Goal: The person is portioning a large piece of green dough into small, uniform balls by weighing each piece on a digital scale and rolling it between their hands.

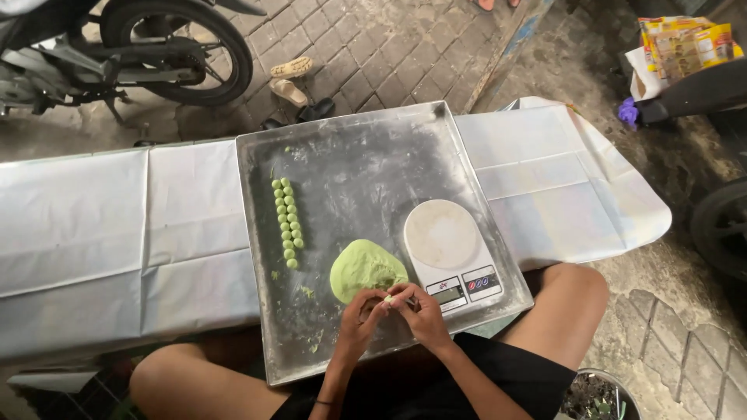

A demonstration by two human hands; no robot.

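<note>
two hands point(393, 307) pinching a small dough piece point(388, 299), green dough lump point(364, 268) beside, floured metal tray point(350, 163), white scale point(450, 250)

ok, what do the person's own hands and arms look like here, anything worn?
Both arms are bare, with no sleeves in view. The left hand and right hand wear no gloves, and no rings can be made out at this size. The only item worn is a thin dark band around the left wrist, low in the head view.
</note>
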